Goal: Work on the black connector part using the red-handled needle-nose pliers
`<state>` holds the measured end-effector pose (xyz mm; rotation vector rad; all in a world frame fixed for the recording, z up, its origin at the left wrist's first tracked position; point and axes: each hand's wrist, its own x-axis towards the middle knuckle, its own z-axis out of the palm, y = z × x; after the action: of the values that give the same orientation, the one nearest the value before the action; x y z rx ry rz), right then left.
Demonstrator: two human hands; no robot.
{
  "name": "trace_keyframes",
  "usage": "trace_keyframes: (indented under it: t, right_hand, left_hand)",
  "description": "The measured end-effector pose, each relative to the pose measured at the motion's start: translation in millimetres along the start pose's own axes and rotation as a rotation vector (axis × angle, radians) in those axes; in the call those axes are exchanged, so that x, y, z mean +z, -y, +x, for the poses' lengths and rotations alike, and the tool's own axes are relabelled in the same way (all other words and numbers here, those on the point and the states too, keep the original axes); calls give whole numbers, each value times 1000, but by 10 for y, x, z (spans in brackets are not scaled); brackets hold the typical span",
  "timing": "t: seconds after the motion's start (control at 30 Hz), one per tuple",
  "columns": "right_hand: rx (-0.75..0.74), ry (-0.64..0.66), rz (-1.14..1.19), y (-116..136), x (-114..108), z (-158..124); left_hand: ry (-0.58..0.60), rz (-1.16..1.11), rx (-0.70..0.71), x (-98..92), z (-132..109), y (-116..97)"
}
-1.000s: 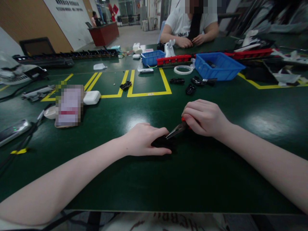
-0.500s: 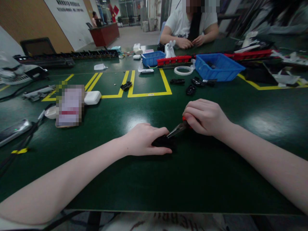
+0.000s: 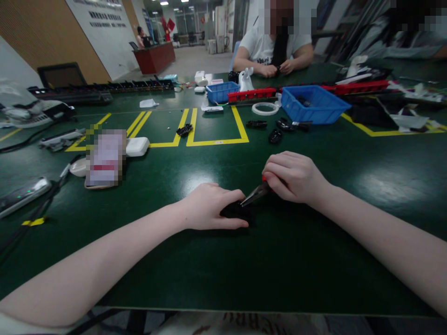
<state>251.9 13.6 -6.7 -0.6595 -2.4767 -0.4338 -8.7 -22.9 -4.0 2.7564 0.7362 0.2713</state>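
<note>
My right hand [image 3: 293,177] is closed around the red handles of a pair of needle-nose pliers [image 3: 255,193]. Their metal jaws point left and down, with the tip at a small black part [image 3: 234,211]. That part lies on the green table under my left hand [image 3: 211,207], whose thumb and fingers hold it from both sides. Dark against dark, its outline is hard to make out. Whether the jaws grip it, I cannot tell.
Several black plastic pieces [image 3: 275,136] lie beyond my right hand, near a blue bin [image 3: 312,109] and a tape roll [image 3: 265,108]. A phone [image 3: 105,158], a white case [image 3: 137,146] and cables [image 3: 45,200] are at left. A person [image 3: 275,51] sits opposite.
The view has tilted up slightly, so everything sits a little lower. Both hands keep their hold, and the plier tip stays at the black part.
</note>
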Motion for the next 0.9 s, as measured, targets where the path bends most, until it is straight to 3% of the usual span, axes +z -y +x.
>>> trace_keyframes:
  t: [0.3, 0.9]
  right_hand:
    - [2, 47, 0, 35, -83, 53]
    - [-33, -25, 11, -82, -9, -22]
  left_hand:
    - [0, 27, -15, -1, 10, -5]
    - [-3, 32, -12, -10, 16, 10]
